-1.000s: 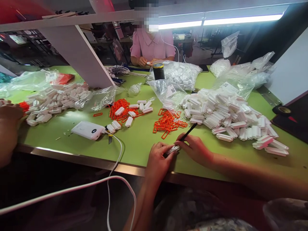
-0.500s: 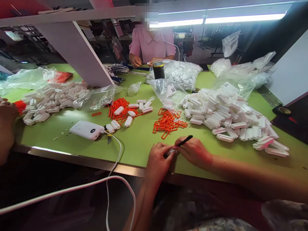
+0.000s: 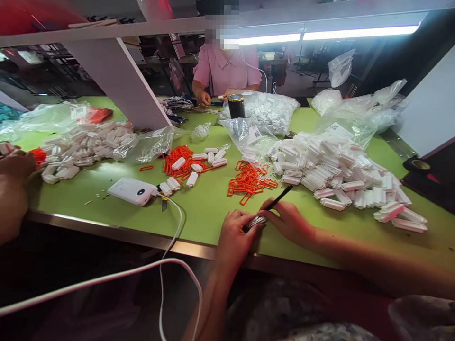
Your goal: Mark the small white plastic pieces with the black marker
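My left hand point(image 3: 236, 236) is closed round a white connector housing point(image 3: 256, 220) with rows of small holes, near the table's front edge. Much of the housing is hidden by the fingers. In my right hand point(image 3: 289, 221) is a thin black pen-like tool point(image 3: 279, 199), gripped between thumb and fingers; its upper end points up and right, and its lower end is at the housing, where the tip cannot be made out. Just beyond the hands lies a pile of orange rectangular frames point(image 3: 245, 182). A large heap of white connector housings point(image 3: 330, 166) lies to the right.
A white power bank point(image 3: 131, 191) with a white cable point(image 3: 177, 227) sits left. Behind it are more orange frames point(image 3: 174, 163). A black can point(image 3: 236, 106) stands before a bag of white parts point(image 3: 270, 109). Another person's hand point(image 3: 14, 163) is at far left; a person in pink point(image 3: 227, 71) sits opposite.
The black tool's upper end has shifted slightly right and up, and my right hand has tilted with it. The housing stays in my left hand. The whole view has shifted slightly.
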`<act>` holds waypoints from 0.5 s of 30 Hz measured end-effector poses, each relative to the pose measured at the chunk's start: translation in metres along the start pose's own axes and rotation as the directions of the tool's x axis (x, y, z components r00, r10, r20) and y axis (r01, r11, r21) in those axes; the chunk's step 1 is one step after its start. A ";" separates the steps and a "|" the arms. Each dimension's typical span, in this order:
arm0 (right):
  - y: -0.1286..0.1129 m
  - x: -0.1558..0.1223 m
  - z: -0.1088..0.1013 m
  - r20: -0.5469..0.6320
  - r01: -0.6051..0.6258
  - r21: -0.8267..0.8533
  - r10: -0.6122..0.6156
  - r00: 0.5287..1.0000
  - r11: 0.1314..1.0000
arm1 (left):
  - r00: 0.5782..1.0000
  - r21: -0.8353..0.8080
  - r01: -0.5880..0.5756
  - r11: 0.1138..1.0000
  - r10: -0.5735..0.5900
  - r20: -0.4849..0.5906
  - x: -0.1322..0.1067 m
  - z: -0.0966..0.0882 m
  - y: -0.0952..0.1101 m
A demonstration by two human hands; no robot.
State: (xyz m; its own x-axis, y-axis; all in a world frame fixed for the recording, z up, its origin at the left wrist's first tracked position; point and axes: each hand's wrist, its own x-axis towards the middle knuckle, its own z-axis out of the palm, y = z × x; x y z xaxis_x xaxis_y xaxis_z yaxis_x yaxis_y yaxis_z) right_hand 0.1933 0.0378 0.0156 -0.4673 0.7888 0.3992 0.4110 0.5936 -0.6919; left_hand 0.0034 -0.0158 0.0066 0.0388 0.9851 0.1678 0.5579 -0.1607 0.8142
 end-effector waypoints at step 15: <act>-0.001 0.000 0.000 -0.035 -0.038 0.084 0.042 0.999 0.996 | 1.000 0.009 -0.012 1.000 0.012 0.004 0.000 0.000 0.001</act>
State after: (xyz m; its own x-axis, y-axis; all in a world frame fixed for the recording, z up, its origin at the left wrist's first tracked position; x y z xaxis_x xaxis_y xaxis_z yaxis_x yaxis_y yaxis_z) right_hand 0.1934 0.0371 0.0161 -0.4222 0.8179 0.3909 0.3618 0.5475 -0.7546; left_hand 0.0040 -0.0163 0.0073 0.0486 0.9833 0.1756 0.5649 -0.1720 0.8070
